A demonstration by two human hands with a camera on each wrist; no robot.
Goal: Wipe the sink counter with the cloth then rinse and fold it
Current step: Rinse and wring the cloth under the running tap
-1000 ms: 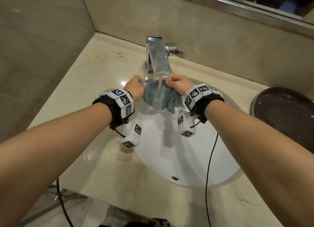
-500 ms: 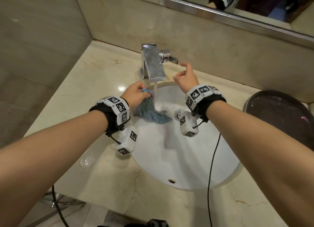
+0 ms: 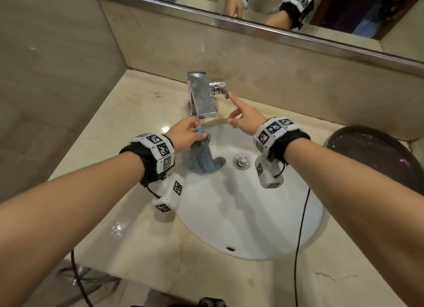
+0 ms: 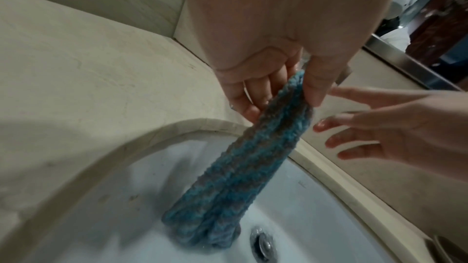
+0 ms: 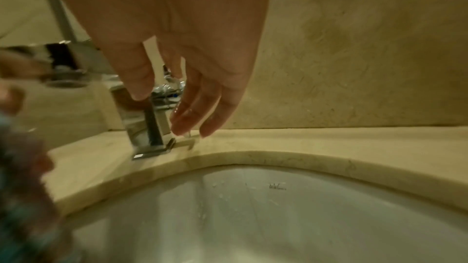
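A wet blue-grey knitted cloth point(image 3: 203, 156) point(image 4: 243, 159) hangs into the white sink basin point(image 3: 247, 215), its lower end resting on the basin near the drain point(image 3: 241, 161). My left hand point(image 3: 187, 135) point(image 4: 273, 91) pinches the cloth's top edge between thumb and fingers. My right hand point(image 3: 244, 116) point(image 5: 177, 95) is empty, fingers spread and straight, and its index fingertip touches the end of the chrome faucet's point(image 3: 202, 98) side lever point(image 3: 221, 88). No water stream shows under the spout.
The beige marble counter point(image 3: 119, 150) surrounds the basin, with a wet patch at the front left. A dark round bowl point(image 3: 376, 155) sits at the right. A backsplash and mirror point(image 3: 275, 8) rise behind the faucet. A black cable point(image 3: 300, 226) hangs over the basin's right side.
My right hand let go of the cloth and reached up to the faucet lever. The water stream has stopped. The cloth now hangs from my left hand alone, lower in the basin.
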